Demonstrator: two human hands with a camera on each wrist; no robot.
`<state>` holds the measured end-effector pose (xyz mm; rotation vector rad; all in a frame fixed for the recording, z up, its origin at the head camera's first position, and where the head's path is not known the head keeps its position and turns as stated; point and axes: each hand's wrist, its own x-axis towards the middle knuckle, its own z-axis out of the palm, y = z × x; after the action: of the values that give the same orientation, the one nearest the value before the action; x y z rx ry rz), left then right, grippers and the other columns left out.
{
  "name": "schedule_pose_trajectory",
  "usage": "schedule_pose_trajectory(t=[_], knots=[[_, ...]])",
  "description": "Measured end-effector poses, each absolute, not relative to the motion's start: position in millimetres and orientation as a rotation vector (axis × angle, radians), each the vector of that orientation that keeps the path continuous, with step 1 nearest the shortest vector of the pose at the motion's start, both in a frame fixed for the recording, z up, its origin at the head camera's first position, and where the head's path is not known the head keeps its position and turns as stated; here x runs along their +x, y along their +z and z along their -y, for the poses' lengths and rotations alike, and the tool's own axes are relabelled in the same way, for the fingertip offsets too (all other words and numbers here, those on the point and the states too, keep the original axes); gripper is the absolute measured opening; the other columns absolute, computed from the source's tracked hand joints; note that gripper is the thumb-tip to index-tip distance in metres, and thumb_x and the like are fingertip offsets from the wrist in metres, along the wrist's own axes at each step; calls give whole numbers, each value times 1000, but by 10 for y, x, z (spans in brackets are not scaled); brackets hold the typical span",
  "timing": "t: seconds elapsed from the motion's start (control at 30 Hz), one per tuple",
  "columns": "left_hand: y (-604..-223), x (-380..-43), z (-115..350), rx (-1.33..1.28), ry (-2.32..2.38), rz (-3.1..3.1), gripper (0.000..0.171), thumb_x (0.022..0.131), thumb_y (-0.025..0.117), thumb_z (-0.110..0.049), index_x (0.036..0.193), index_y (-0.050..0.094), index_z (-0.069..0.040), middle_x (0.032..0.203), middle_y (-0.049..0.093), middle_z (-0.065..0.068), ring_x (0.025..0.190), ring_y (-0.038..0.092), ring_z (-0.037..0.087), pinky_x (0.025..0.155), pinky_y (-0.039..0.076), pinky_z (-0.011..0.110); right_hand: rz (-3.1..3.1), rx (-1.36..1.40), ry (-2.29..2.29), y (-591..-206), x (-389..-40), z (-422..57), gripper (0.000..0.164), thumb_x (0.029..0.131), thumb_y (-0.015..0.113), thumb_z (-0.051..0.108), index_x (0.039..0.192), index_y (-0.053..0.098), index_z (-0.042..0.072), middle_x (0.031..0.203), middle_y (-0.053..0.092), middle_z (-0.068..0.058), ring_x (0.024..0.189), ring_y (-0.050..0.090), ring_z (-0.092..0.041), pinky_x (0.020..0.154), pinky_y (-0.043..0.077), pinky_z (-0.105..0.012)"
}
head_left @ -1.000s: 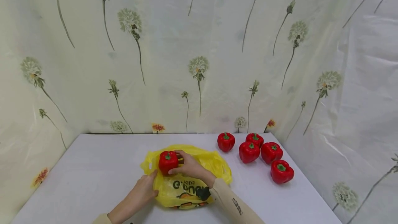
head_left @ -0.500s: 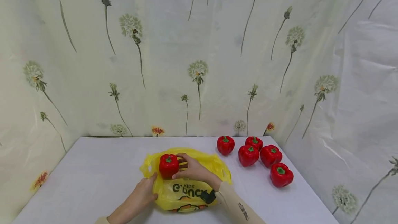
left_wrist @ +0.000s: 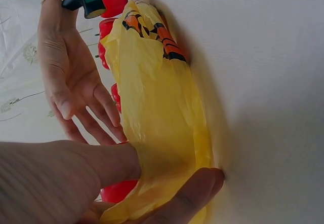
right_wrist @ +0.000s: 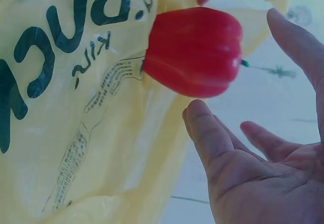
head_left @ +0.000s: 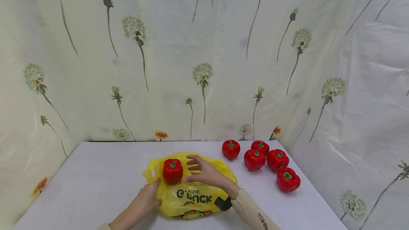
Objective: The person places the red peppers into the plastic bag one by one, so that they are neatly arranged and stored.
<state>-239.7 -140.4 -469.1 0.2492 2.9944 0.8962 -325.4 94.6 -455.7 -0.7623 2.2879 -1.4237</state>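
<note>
A red bell pepper [head_left: 172, 172] with a green stem sits at the left, open end of a yellow plastic bag [head_left: 179, 201] that lies flat with dark print. My left hand [head_left: 146, 197] grips the bag's near-left edge; in the left wrist view, its thumb [left_wrist: 119, 163] lies on one side of the film and a finger on the other. My right hand [head_left: 209, 175] hovers over the bag just right of the pepper, fingers spread, holding nothing. A gap separates its fingers from the pepper [right_wrist: 197, 51] in the right wrist view.
Several more red bell peppers stand at the table's right, among them one at the back [head_left: 230, 149] and one nearest me [head_left: 288, 180]. A white table [head_left: 96, 173] meets a flower-patterned curtain [head_left: 166, 63] behind and at the sides.
My right hand has let go of the pepper and drawn back to the right, fingers spreading. The pepper stays in place, and my left hand keeps its grip on the bag.
</note>
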Motion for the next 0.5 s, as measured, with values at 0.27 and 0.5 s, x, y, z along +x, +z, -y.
schedule_pose_trajectory(t=[0.27,0.5], knots=[[-4691,-2393,1412,257,890,-3001,66,67,77,8,125,50,19,122,59,33,109,62,42,84,54,48,-2225,-762,-1487,-4465,-3151,-1010,82,81,77,30,149,33,15,147,42,-12,133,45,-32,102,47,-38],[-4689,-2384,1422,259,900,-3006,65,67,76,8,126,51,18,122,60,33,108,62,41,86,53,48,-2236,-756,-1508,-4469,-3144,-1151,77,81,77,27,147,36,21,150,39,-13,135,43,-35,103,46,-41]])
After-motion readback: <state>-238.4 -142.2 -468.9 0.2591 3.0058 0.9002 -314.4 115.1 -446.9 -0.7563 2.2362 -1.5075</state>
